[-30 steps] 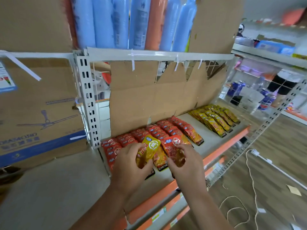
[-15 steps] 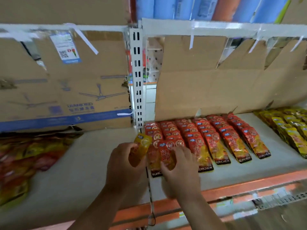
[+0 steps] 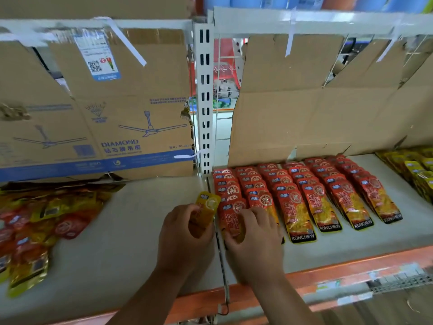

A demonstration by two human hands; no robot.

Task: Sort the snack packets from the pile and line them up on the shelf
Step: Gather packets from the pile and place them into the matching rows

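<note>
My left hand [image 3: 185, 240] grips a yellow snack packet [image 3: 206, 207] above the shelf [image 3: 351, 245] at the seam between the two bays. My right hand [image 3: 254, 240] lies on a red packet [image 3: 232, 214] at the front of the leftmost red row, fingers curled over it. Several rows of red packets [image 3: 304, 195] lie overlapped on the right bay. Yellow packets [image 3: 414, 170] are lined up at the far right. A mixed pile of red and yellow packets [image 3: 35, 226] lies on the left bay.
Flattened cardboard [image 3: 93, 102] with a ceiling-fan print backs the left bay, and plain cardboard [image 3: 316, 113] backs the right. A white slotted upright [image 3: 205, 97] divides the bays. The shelf has an orange front edge [image 3: 351, 268].
The view has swung left, so the pile has come into view. My right hand has brought its red packet down onto the leftmost red row. My left hand still holds the yellow packet.
</note>
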